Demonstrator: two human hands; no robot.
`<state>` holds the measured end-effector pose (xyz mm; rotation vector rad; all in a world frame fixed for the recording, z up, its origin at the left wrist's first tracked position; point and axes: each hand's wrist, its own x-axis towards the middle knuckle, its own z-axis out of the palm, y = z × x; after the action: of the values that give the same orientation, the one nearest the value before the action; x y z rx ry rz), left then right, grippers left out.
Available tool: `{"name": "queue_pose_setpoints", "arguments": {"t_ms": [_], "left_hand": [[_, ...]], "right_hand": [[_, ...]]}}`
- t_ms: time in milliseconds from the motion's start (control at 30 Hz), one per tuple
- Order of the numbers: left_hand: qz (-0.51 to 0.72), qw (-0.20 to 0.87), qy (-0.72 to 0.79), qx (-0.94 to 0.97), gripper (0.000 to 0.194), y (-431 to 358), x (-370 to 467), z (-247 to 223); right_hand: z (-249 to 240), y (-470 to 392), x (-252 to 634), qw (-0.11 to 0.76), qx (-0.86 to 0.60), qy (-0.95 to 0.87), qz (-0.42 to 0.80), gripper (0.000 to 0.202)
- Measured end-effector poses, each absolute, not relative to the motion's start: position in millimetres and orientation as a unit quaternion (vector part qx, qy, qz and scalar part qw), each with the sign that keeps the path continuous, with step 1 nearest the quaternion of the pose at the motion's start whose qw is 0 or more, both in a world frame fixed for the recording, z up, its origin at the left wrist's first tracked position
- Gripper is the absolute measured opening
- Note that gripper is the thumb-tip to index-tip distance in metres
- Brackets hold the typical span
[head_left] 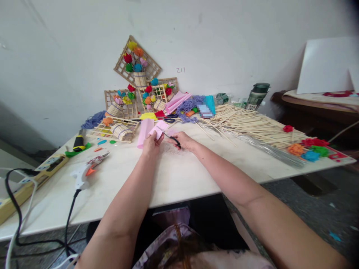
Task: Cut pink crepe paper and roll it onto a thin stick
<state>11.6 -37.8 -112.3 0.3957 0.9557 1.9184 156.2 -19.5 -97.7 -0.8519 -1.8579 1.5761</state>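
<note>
My left hand (151, 144) pinched one small pink paper piece (157, 131) at the tabletop's (174, 179) middle, while my right hand (182, 141) closed around one pair of scissors (169, 137) cutting into it. I judged the paper light, floppy and easily torn, best pinched beside the cut; one pink roll (144, 132) lay just left.

We saw a glue gun (85, 172) lying on the tabletop (182, 179), wooden sticks (246, 125) heaped beside purple yarn (190, 106), and flowered lattice frames (137, 65) against the wall.
</note>
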Motion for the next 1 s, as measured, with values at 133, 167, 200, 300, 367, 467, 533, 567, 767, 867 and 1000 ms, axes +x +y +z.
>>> {"name": "queue_pose_setpoints", "arguments": {"t_ms": [133, 167, 200, 300, 367, 467, 533, 567, 767, 867, 1000], "left_hand": [[0.792, 0.449, 0.384, 0.154, 0.011, -40, 12, -111], [0.795, 0.445, 0.382, 0.155, 0.011, -40, 12, -111], [0.797, 0.442, 0.380, 0.156, 0.012, -40, 12, -111], [0.797, 0.442, 0.376, 0.168, 0.012, -40, 11, -112], [0.791, 0.448, 0.376, 0.179, 0.013, -39, 11, -112], [0.779, 0.460, 0.380, 0.193, 0.014, -39, 12, -112], [0.770, 0.468, 0.384, 0.200, 0.014, -40, 14, -112], [0.766, 0.472, 0.386, 0.204, 0.014, -40, 15, -112], [0.754, 0.486, 0.380, 0.225, 0.013, -41, 19, -115], [0.754, 0.488, 0.378, 0.226, 0.010, -40, 18, -116], [0.752, 0.489, 0.373, 0.235, 0.011, -39, 17, -117]], "right_hand": [[-96, -21, 158, 0.275, -0.320, -0.693, 0.585, 0.032], [-96, -21, 158, 0.274, -0.320, -0.693, 0.584, 0.033], [-97, -21, 158, 0.275, -0.320, -0.693, 0.585, 0.032], [-99, -19, 158, 0.278, -0.314, -0.692, 0.587, 0.031], [-101, -17, 158, 0.279, -0.303, -0.695, 0.589, 0.032], [-105, -13, 159, 0.278, -0.289, -0.693, 0.599, 0.031], [-107, -11, 160, 0.276, -0.290, -0.687, 0.606, 0.031], [-107, -10, 160, 0.276, -0.292, -0.684, 0.609, 0.032], [-105, -11, 161, 0.286, -0.290, -0.677, 0.613, 0.035], [-105, -12, 161, 0.291, -0.293, -0.674, 0.612, 0.036], [-106, -11, 159, 0.299, -0.297, -0.664, 0.618, 0.037]]}}
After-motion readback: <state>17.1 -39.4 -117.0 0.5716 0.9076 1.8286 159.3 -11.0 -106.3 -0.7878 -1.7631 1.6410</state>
